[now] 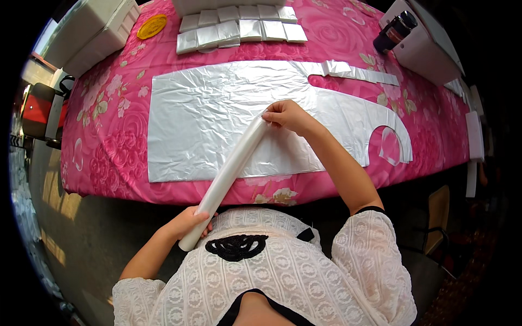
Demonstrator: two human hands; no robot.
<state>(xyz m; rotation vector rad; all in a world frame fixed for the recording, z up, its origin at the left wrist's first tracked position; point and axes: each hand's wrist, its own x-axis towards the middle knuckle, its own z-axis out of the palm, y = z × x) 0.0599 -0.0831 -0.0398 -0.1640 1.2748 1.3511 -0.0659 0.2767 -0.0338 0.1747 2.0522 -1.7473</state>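
Note:
My left hand is wrapped round the lower end of a long white tube-like roll, close to my waist. The roll slants up and to the right over the table. At its far end my right hand is closed, thumb and fingers pinching the tip. Beneath the roll and my right hand lie thin, shiny white plastic aprons, spread flat and wrinkled, seemingly layered. Their narrower part points right, with a rounded cut-out and strap-like ends. A folded strip lies on the far strap.
A pink flowered cloth covers the table. Along the back sit rows of folded white packets and a yellow disc. White foam boxes stand at the back left. A dark bottle is beside a white box at the back right.

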